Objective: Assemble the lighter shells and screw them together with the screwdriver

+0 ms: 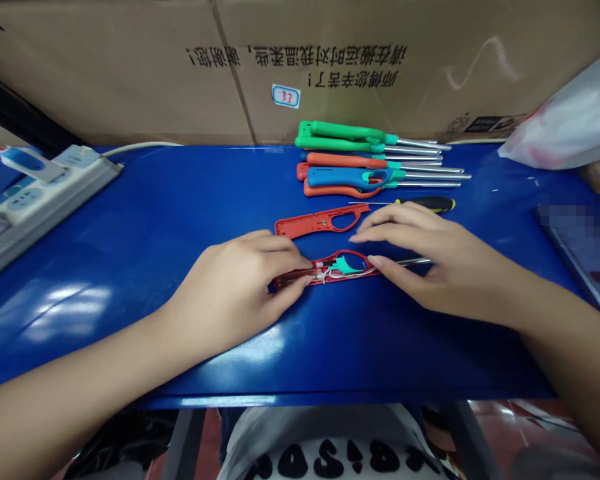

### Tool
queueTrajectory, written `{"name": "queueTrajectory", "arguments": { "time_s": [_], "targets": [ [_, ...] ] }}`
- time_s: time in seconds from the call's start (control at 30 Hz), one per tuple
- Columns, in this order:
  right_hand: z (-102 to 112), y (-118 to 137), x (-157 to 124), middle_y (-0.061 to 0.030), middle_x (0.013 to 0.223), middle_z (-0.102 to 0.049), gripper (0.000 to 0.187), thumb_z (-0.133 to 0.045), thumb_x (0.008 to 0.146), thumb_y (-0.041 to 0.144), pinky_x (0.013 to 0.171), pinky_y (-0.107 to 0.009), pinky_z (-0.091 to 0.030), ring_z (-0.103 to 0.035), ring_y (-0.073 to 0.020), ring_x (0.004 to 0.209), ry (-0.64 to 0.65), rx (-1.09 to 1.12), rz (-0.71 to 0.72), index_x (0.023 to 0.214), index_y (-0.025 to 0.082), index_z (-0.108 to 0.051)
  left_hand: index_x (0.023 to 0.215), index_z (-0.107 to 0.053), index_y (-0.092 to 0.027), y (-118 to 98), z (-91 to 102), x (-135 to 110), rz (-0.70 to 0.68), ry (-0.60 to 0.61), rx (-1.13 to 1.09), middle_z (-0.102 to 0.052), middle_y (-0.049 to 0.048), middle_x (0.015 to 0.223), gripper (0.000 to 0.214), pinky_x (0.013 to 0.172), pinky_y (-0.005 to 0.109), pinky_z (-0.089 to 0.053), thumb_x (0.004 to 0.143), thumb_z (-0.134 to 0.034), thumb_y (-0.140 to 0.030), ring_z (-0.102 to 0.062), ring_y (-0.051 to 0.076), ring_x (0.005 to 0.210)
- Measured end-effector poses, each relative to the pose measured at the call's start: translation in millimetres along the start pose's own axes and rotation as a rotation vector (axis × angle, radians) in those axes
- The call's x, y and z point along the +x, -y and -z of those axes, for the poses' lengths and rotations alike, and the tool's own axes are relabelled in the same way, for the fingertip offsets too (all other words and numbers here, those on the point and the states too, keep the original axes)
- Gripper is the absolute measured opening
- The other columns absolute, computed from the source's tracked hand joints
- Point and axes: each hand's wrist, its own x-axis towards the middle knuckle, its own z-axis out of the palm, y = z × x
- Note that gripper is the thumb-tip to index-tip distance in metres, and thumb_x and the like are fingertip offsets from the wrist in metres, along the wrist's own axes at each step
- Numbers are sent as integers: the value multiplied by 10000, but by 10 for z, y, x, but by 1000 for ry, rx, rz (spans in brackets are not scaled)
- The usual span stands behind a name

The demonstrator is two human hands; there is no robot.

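An opened red lighter body (347, 267) with a teal trigger, white wires and a metal tube lies on the blue table (145, 233). My left hand (240, 287) pinches its left end with thumb and fingertips. My right hand (425, 257) rests over its right end, thumb tip against the shell, the other fingers stretched out toward a separate red half-shell (320, 222) lying just behind.
A pile of finished long-nosed lighters (360, 160) in green, orange and blue lies at the back. A black-handled screwdriver (427, 203) sits behind my right hand. A power strip (40, 190) is at the left, cardboard boxes (230, 60) behind, a plastic bag (570, 127) at the right.
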Motion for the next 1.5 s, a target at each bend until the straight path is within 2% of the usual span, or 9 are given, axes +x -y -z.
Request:
{"name": "queueTrajectory", "arguments": {
  "time_s": [0.07,0.17,0.4,0.63,0.83,1.03,1.17,1.33,1.5],
  "targets": [
    [56,-50,17,-85,1147,-695,202,-588,942,247,940,-396,-490,-622,-238,1086,-48,85,-72,1119,219,-681,1065,-770,-237,-10,6,-4,-33,-54,76,-757,34,1018,185,807,338,-563,951,-627,-263,-683,211,935],
    [110,-90,32,-36,923,-690,53,-656,899,271,746,-314,-485,-611,-183,840,-1,167,-127,919,222,-659,1100,-758,-236,-16,-22,-3,-160,-111,123,-746,52,1115,203,856,362,-561,975,-599,-253,-663,223,992],
    [14,-57,14,-39,994,-665,94,-586,966,282,715,-292,-447,-623,-165,840,181,77,-69,933,216,-643,1401,-590,-205,32,-179,-4,-371,42,260,-644,110,1386,410,961,455,-582,1009,-479,-162,-624,287,1217],
    [-17,-53,10,-50,949,-666,216,-473,1026,313,709,-293,-434,-621,-169,811,191,42,-30,932,207,-635,1415,-582,-197,56,-189,-11,-374,61,212,-622,119,1418,437,1007,463,-586,1004,-452,-123,-608,277,1253],
    [-50,-23,30,-51,932,-655,193,-487,1013,268,729,-302,-435,-601,-168,816,150,67,-64,917,195,-638,1430,-566,-188,61,-200,-17,-376,60,211,-620,120,1417,461,1005,463,-590,988,-469,-102,-604,283,1250],
    [-55,-20,54,9,776,-630,96,-615,896,173,593,-259,-405,-499,-106,615,61,262,-241,819,208,-661,1420,-576,-208,35,-197,-7,-363,72,221,-632,128,1387,448,987,444,-594,1004,-440,-114,-602,274,1247],
    [-48,-36,48,-10,854,-657,69,-642,861,191,569,-257,-412,-499,-101,611,72,348,-334,822,211,-695,1413,-583,-206,13,-197,-6,-355,73,287,-631,131,1374,438,922,412,-616,1016,-414,-128,-613,272,1194],
    [-36,-55,45,-20,888,-668,61,-656,847,208,563,-261,-428,-513,-109,632,98,424,-394,832,208,-715,1415,-580,-192,14,-217,-14,-349,75,299,-615,145,1361,453,866,434,-627,997,-429,-107,-608,300,1159],
    [-17,-60,48,12,753,-592,46,-674,827,202,555,-251,-403,-470,-99,599,93,384,-399,848,206,-715,1410,-585,-205,24,-234,-19,-327,63,260,-622,144,1298,448,848,423,-626,991,-453,-113,-613,291,1131]
  ]
}}
